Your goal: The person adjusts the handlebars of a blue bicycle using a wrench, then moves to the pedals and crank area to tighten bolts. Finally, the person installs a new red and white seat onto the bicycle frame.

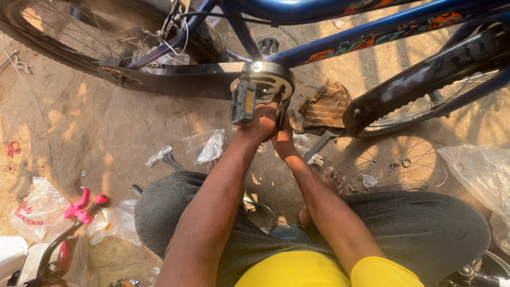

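Black pedal (pixel 243 102) gripped, left hand (pixel 258 126); right hand (pixel 282 139) apparently alongside.

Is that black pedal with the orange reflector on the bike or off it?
On: the black pedal with the orange reflector sits at the crank beside the silver chainring guard, with the left hand against it.

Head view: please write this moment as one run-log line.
left hand: on pedal | right hand: at crank | bike: on ground | wrench: lying apart
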### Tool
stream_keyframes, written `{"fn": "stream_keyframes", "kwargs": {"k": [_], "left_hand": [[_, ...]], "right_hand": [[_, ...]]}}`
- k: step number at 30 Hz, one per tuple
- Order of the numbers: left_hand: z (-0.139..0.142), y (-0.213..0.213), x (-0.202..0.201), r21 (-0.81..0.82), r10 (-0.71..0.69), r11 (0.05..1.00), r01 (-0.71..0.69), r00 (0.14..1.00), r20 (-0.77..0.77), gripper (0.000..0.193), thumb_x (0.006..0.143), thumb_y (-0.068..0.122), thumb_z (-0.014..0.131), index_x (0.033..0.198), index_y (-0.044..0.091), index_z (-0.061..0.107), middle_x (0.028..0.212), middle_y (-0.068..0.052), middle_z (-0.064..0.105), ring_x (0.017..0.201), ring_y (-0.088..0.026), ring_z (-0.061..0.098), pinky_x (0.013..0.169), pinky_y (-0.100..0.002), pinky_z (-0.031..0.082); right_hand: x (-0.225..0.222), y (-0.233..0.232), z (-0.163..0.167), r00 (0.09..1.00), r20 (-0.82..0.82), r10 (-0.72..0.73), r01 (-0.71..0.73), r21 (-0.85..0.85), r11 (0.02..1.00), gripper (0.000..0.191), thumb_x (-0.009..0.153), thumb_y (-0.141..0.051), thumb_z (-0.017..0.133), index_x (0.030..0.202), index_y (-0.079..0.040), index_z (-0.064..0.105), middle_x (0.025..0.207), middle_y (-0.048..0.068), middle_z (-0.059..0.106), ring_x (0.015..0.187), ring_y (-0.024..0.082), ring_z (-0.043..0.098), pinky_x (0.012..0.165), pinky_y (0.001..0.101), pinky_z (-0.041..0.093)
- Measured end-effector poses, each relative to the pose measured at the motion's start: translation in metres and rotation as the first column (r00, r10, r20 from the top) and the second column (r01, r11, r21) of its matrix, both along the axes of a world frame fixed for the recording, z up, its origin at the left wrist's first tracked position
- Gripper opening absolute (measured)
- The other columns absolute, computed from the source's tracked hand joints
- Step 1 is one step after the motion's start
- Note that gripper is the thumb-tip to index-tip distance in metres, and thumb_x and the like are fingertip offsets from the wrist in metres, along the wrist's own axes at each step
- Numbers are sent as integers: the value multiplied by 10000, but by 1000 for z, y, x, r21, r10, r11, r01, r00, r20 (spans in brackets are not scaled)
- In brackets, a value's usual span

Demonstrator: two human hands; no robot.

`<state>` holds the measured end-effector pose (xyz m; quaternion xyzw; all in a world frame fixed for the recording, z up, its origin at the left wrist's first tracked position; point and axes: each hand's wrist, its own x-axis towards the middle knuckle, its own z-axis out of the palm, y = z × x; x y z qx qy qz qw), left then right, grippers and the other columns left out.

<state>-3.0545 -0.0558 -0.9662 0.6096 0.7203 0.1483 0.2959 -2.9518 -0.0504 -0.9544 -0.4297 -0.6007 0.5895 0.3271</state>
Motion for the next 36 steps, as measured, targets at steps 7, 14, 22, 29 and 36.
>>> {"fn": "stream_keyframes", "kwargs": {"k": [7, 14, 22, 29, 36], "left_hand": [[-8, 2, 1, 197, 4, 980, 9, 998, -68, 79, 885, 43, 615, 939, 36, 672, 882, -173, 716, 855, -327, 698, 768, -433, 563], [-1, 5, 3, 175, 42, 984, -40, 999, -13, 61, 826, 37, 618, 827, 46, 679, 847, -181, 707, 830, -325, 691, 701, -429, 548], [-17, -7, -3, 269, 77, 959, -84, 996, 36, 174, 910, 47, 596, 737, 50, 612, 762, -162, 653, 727, -293, 644, 645, -424, 500], [-32, -4, -2, 370, 52, 928, -45, 999, -10, 203, 912, 3, 582, 718, 61, 590, 720, -147, 625, 684, -288, 615, 608, -428, 484], [-43, -4, 3, 406, 42, 913, -34, 999, -11, 209, 902, -22, 581, 711, 64, 586, 696, -129, 614, 650, -273, 597, 577, -419, 480]], "right_hand": [[37, 63, 63, 841, 322, 435, -113, -682, 723, 330, 1049, -131, 567, 1334, 37, 552, 1106, 229, 635, 787, 270, 658, 557, 358, 470], [7, 11, 6, 993, -121, -3, -41, -361, 932, 402, 1030, -6, 559, 1410, -41, 431, 1182, 142, 634, 936, 183, 668, 743, 376, 592], [44, 71, 34, 914, 191, 359, -132, -696, 705, 327, 1044, -78, 527, 1340, 51, 474, 924, 193, 676, 710, 264, 652, 531, 367, 429], [14, 26, 13, 994, -94, 53, -94, -530, 842, 710, 817, 74, 404, 1473, -175, 296, 1225, 92, 629, 1025, 204, 682, 720, 370, 612], [22, 29, 12, 915, 335, 223, -124, -291, 948, 339, 1011, -60, 473, 1347, -54, 516, 1150, 210, 656, 927, 266, 664, 708, 348, 548]]}}
